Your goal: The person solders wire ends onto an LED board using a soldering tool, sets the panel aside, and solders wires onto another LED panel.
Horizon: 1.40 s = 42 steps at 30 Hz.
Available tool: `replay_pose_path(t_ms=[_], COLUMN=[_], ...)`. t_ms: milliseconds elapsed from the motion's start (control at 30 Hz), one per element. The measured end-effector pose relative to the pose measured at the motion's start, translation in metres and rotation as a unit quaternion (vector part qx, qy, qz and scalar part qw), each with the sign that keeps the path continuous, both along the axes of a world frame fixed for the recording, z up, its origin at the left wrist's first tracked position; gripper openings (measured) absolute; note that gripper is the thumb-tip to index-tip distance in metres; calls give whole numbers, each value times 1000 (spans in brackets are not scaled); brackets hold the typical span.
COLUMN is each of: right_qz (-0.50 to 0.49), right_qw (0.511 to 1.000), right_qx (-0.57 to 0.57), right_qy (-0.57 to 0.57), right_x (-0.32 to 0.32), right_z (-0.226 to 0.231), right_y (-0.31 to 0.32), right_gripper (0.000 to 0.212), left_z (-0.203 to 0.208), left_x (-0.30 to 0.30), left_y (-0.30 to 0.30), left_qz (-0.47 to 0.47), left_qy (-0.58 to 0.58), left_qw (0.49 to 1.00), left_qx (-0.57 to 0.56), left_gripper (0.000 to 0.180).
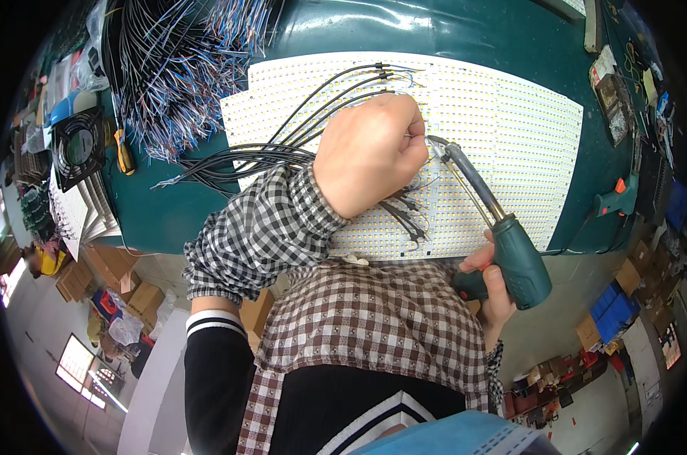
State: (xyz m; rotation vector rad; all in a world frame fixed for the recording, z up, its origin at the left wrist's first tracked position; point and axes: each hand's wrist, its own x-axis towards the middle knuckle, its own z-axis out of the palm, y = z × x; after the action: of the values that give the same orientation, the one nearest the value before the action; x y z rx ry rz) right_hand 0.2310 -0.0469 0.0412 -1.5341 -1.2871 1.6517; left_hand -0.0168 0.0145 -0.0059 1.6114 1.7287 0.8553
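Note:
My left hand (374,152) is closed in a pinch over a white LED panel (502,114) dotted with rows of small yellowish chips. What the fingertips hold is hidden behind the fist. Black cables (275,155) run in from the left and pass under that hand, and several cable ends (385,72) with thin split wires lie along the panel's middle. With my right hand (497,292) I grip the handle of a green soldering gun (521,262). Its long metal barrel slants up to the left, and the tip is close beside my left fingertips.
A big bundle of black cables with stripped coloured wires (169,83) covers the far left of the green table (343,30). A screwdriver (123,153) and a black fan (78,148) lie beside it. On the right are a green glue gun (618,197) and a grimy block (612,95).

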Motion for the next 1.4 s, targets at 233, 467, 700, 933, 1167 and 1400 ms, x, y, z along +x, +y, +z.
replay_pose_path(t_ms=[233, 467, 700, 933, 1167, 1400], right_qz=[4, 2, 15, 5, -16, -29], right_qw=[1000, 1000, 1000, 999, 998, 997], right_qx=[0, -7, 3, 32, 38, 52], right_qy=[8, 8, 2, 20, 41, 54], right_x=[2, -1, 1, 0, 1, 9], right_z=[-2, -3, -5, -5, -8, -11], right_y=[0, 1, 1, -1, 0, 1], right_gripper=[62, 60, 60, 58, 58, 58], left_z=[0, -1, -1, -1, 1, 26], left_x=[-1, -4, -4, -5, -6, -2], left_y=[0, 2, 3, 2, 2, -37], left_qz=[-2, -8, -12, -12, -24, -16], left_qy=[-6, -9, -10, -4, 5, 115], left_qw=[1000, 1000, 1000, 1000, 999, 979], left_qx=[-12, -12, -12, -6, -40, 166], left_gripper=[6, 6, 6, 6, 10, 24])
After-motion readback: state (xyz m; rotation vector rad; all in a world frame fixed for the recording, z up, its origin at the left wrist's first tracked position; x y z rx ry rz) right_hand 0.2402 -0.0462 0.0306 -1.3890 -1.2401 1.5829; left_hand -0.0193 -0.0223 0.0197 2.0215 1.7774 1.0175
